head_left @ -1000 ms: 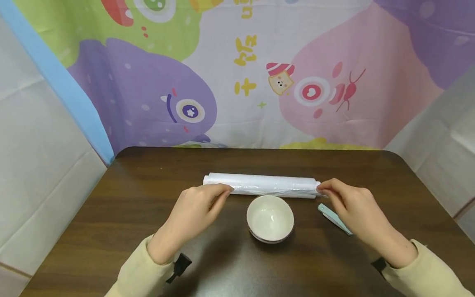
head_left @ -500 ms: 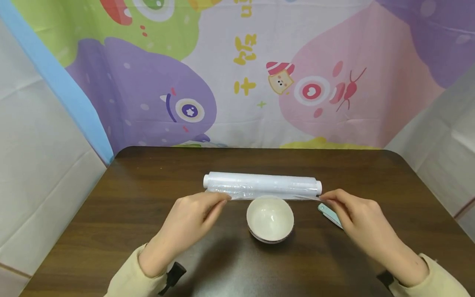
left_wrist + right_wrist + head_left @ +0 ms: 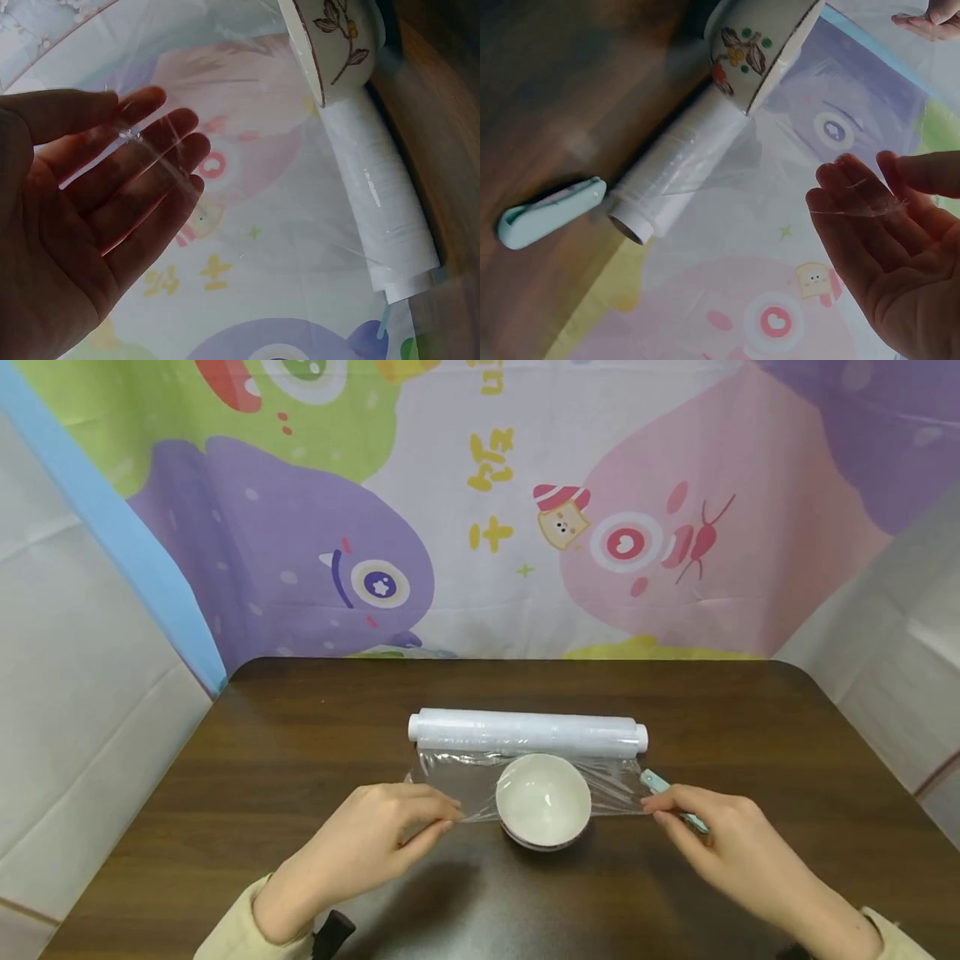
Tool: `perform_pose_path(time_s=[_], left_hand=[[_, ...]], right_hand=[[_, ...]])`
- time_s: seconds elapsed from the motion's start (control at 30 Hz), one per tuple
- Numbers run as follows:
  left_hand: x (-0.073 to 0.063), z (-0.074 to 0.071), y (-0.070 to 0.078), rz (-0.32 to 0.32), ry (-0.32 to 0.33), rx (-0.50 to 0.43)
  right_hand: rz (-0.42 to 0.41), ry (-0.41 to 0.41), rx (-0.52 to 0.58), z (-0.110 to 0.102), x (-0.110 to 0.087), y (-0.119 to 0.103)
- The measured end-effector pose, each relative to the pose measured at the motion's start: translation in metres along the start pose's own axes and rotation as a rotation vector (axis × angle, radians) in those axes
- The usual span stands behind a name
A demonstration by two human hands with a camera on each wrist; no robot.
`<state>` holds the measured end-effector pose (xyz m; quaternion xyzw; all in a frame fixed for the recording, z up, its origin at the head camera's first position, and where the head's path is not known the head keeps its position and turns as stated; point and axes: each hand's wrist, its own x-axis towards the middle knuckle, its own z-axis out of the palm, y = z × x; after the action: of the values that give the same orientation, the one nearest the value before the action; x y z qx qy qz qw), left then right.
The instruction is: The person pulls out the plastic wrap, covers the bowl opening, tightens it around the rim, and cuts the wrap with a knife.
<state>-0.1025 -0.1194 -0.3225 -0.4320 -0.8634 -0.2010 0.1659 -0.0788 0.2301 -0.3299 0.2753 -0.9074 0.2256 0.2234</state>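
Note:
A sheet of cling film [image 3: 459, 778] runs toward me from a white roll [image 3: 525, 732] lying across the table. My left hand [image 3: 367, 835] pinches its near left corner between thumb and index finger. At the near right corner, my right hand [image 3: 731, 835] pinches the film the same way. Between the hands stands a white bowl [image 3: 543, 802], upright and with nothing inside, and the stretched film overlaps it in the head view. A flower pattern on the bowl's outside [image 3: 757, 56] shows in the right wrist view. Loose film crosses the fingers [image 3: 150, 180] of my left hand.
A mint-green folded tool [image 3: 551, 214] lies on the table [image 3: 300, 735] right of the roll, partly behind my right fingers in the head view. A cartoon-printed curtain [image 3: 480, 610] hangs behind the table's far edge.
Both hands have drawn the film's edge toward me, off the roll and level with the bowl. More film is unrolled now. The bowl and roll stay in place.

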Motion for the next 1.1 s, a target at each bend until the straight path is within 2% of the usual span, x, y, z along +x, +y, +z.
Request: perform_pose_path(time_s=[0.17,0.3,0.53,0.77,0.83,0.93,1.1], left_hand=[[-0.005,0.003,-0.001,0.005,-0.057,-0.011],[-0.009,0.008,-0.003,0.005,-0.08,-0.033],[-0.015,0.021,-0.007,-0.005,-0.099,-0.093],[-0.015,0.035,-0.016,0.01,-0.147,-0.096],[-0.014,0.039,-0.019,-0.016,-0.163,-0.094],[-0.012,0.047,-0.023,-0.089,-0.179,-0.094],[-0.006,0.06,-0.028,-0.21,-0.163,-0.115]], right_hand=[[0.013,-0.059,0.063,0.006,-0.006,0.001],[-0.004,-0.099,0.059,0.012,-0.012,0.003],[-0.063,-0.11,0.078,0.024,-0.016,0.011],[-0.095,-0.136,0.105,0.035,-0.015,0.023],[-0.088,-0.156,0.096,0.039,-0.013,0.026],[-0.077,-0.185,0.079,0.044,-0.01,0.031],[-0.02,-0.242,0.115,0.054,-0.007,0.041]])
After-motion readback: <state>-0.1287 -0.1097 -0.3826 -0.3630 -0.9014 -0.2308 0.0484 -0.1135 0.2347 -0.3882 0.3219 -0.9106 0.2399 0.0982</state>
